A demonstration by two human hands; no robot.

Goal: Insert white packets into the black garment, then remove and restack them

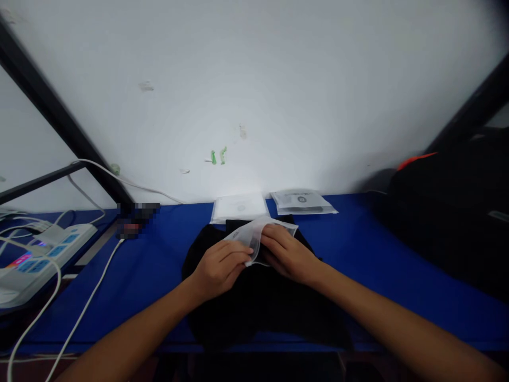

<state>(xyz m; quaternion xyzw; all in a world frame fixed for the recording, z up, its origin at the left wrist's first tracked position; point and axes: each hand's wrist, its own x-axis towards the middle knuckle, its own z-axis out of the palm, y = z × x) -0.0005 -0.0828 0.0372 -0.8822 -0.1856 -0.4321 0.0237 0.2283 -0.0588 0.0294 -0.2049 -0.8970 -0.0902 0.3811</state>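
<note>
A frosted, see-through plastic bag [248,231] is held over a heap of black cloth [254,307] at the middle of the table. My left hand [220,265] pinches the bag's near edge between thumb and fingers. The fingers of my right hand [290,254] are bent and pressed together, reaching into the bag's mouth. Their tips are hidden, and I cannot make out what they grip. The black cloth lies under both hands, its folds hard to tell in the dim light.
Behind the hands, a white frosted packet [240,207] and a second packet with dark contents [304,201] lie by the wall on the blue table [358,254]. A power strip [51,260] with white cables stands left. A large black bulky item [453,212] fills the right.
</note>
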